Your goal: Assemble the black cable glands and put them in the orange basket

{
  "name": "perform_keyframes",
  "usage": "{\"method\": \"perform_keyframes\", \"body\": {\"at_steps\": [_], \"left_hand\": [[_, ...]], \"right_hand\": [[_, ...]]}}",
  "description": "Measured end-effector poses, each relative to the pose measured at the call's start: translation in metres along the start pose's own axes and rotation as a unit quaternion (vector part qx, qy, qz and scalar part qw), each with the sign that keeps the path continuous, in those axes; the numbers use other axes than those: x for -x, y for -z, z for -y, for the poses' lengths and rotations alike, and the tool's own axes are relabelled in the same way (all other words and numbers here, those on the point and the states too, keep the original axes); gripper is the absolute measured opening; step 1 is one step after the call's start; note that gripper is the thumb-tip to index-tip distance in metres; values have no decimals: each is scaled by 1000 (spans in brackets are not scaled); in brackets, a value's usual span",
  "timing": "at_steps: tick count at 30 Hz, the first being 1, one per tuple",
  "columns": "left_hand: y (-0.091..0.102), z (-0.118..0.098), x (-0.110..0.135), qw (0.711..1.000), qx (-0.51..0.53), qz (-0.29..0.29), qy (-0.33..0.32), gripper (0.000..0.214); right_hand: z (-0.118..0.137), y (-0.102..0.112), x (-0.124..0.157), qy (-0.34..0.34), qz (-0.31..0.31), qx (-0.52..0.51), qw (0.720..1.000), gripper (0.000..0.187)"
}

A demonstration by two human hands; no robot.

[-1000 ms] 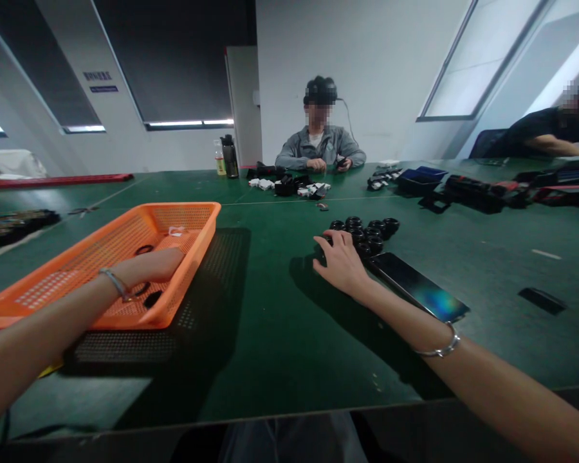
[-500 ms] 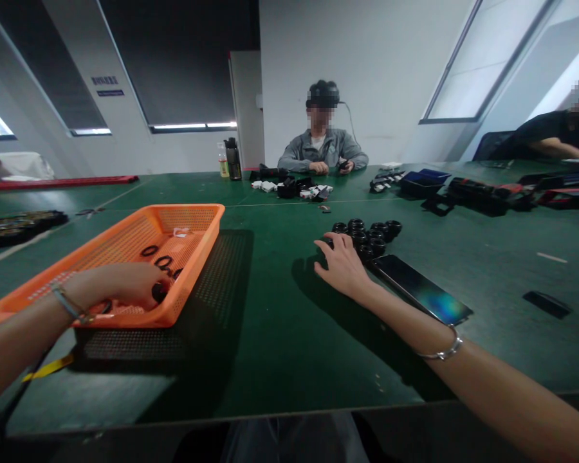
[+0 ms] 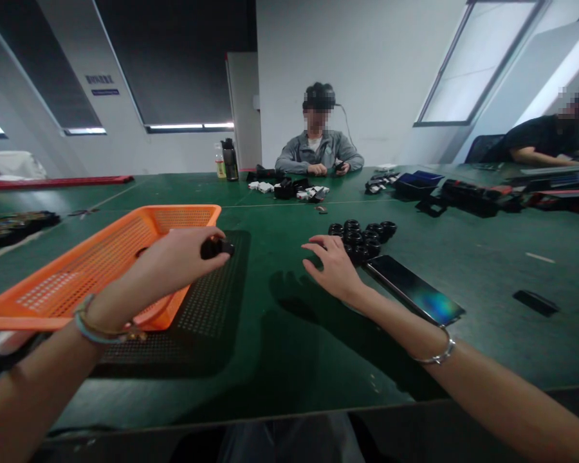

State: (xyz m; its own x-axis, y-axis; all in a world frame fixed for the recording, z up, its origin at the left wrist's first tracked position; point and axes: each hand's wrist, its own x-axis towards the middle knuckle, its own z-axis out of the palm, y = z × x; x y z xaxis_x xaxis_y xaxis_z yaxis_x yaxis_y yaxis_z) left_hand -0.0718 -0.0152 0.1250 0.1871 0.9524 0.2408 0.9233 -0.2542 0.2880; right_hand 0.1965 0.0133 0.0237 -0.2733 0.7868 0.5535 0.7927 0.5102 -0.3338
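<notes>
Black part [image 3: 217, 247] is pinched at the left hand [image 3: 174, 263] fingertips, held in the air over the near-right corner of the orange basket [image 3: 101, 257]. Long axis looks roughly horizontal, pointing right toward the other hand, though it's small and dark, so I can't tell which end is which. Left fingers are closed on it, thumb and index doing the work.

Step in hand, as I read it: transfer from basket toward table centre. Next move likely calls for a handover or mating with a piece from the black cluster [image 3: 364, 233], so both hands need to meet mid-table with axes lined up.

Right hand [image 3: 332, 267] is spread flat, fingers open, holding nothing, fingertips near the cluster's left edge. Phone [image 3: 412, 290] lies just beside the right wrist. All on the green table [image 3: 280, 334]. Another person sits at the far side.
</notes>
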Motion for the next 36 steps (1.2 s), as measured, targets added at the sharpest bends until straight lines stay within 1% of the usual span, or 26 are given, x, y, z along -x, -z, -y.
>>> {"method": "perform_keyframes", "body": {"at_steps": [1, 2, 3, 4, 5, 6, 7, 9, 11, 13, 15, 16, 18, 22, 26, 28, 30, 34, 36], "left_hand": [[-9, -13, 4, 999, -10, 17, -40, 34], [-20, -25, 7, 997, -9, 33, -68, 35], [-31, -36, 10, 995, 1, 47, -90, 34], [-42, -44, 12, 993, 12, 58, -103, 33], [-53, -51, 13, 990, 23, 67, -120, 32], [-63, -55, 13, 988, 34, 73, -135, 31], [-72, -58, 12, 985, 48, 78, -147, 30], [-89, -59, 10, 983, 77, 70, -152, 30], [-102, -57, 6, 979, 124, 63, -147, 43], [-112, -53, 3, 974, 175, 56, -129, 53], [-122, -50, 0, 970, 211, 66, -102, 45], [-126, -48, -1, 968, 223, 77, -87, 39], [-133, -45, -3, 965, 242, 81, -59, 31], [-138, -40, -3, 962, 268, 43, -19, 24], [-136, -35, -1, 955, 296, 14, -27, 27], [-137, -33, -1, 945, 325, 11, -29, 31], [-140, -32, 0, 929, 368, 23, -21, 34], [-149, -34, -2, 884, 464, 45, 10, 45], [-150, -36, -2, 875, 482, 47, 24, 43]], "right_hand": [[4, 0, 1, -5, 38, -72, 997, 30], [8, 0, 2, -19, 96, -158, 983, 31], [12, -2, 4, -41, 157, -248, 955, 35], [16, -4, 5, -64, 205, -332, 919, 40], [20, -6, 7, -85, 231, -397, 884, 43], [22, -9, 8, -98, 242, -444, 857, 45], [24, -11, 9, -112, 238, -472, 841, 44], [25, -15, 10, -142, 215, -497, 829, 40], [23, -16, 10, -167, 188, -494, 832, 36], [20, -14, 9, -186, 164, -478, 843, 34], [18, -12, 8, -196, 152, -460, 853, 35], [17, -11, 8, -198, 151, -452, 857, 36], [17, -10, 8, -195, 157, -438, 864, 37], [16, -12, 8, -189, 160, -426, 870, 37], [14, -15, 9, -200, 146, -433, 866, 39], [13, -16, 9, -204, 134, -448, 860, 40], [13, -16, 10, -197, 127, -457, 858, 38], [13, -14, 11, -170, 137, -458, 862, 38], [13, -13, 11, -168, 140, -450, 866, 40]]}}
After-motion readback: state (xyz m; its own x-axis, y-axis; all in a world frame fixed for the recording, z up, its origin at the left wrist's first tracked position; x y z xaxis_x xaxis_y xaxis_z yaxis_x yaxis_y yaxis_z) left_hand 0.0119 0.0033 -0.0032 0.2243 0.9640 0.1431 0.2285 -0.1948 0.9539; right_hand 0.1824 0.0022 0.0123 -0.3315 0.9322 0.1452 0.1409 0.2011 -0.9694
